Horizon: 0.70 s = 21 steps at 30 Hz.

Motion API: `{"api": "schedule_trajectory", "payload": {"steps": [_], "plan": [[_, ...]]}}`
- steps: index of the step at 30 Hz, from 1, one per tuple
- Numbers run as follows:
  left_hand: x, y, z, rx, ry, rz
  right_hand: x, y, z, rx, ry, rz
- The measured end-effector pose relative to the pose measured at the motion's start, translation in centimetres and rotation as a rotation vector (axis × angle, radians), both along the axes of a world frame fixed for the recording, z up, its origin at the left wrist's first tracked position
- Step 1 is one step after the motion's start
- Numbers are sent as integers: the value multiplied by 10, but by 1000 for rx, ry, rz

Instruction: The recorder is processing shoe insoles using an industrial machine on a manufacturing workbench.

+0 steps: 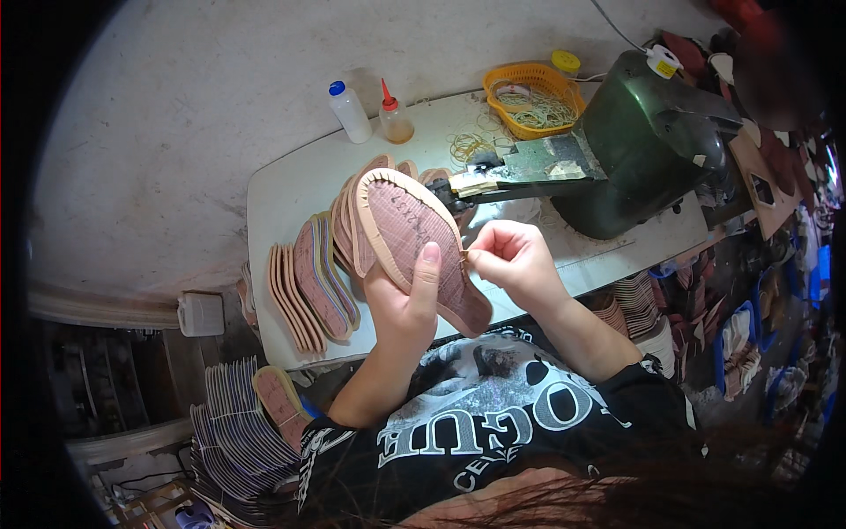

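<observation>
My left hand (407,304) holds a shoe insole (414,234) upright over the white table (291,189), thumb across its ribbed reddish face; the insole has a tan stitched rim. My right hand (511,256) pinches the insole's right edge with closed fingertips, right beside the nose of a dark green sewing machine (643,141). Behind the held insole stand more insoles (348,225) of the same kind. A fanned stack of insoles (308,291) lies on the table at the left.
A white bottle with blue cap (350,112) and a small amber bottle with red nozzle (395,119) stand at the table's back. An orange basket (533,99) holds rubber bands. Piles of soles (233,423) sit low left; more stacks (634,304) lie right.
</observation>
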State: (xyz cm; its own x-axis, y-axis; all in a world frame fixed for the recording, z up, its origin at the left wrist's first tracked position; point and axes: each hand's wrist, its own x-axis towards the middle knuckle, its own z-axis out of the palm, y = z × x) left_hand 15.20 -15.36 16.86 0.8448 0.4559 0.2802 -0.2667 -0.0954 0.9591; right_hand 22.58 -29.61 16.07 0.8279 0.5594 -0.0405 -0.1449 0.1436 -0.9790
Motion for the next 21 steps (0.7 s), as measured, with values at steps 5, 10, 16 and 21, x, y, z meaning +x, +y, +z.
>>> {"api": "schedule_trajectory", "payload": {"steps": [5,10,16,21], "plan": [[1,-4,2,-47,20,5,-8,-2,1,-174,-629,-219],[6,-7,18,12,-10,45,-12,-15,11,19,-1105,-339],[48,9,11,-113,9,64,-6,-20,-9,12,-159,57],[91,34,-23,-384,177,-200,-17,-25,-15,77,419,293]]}}
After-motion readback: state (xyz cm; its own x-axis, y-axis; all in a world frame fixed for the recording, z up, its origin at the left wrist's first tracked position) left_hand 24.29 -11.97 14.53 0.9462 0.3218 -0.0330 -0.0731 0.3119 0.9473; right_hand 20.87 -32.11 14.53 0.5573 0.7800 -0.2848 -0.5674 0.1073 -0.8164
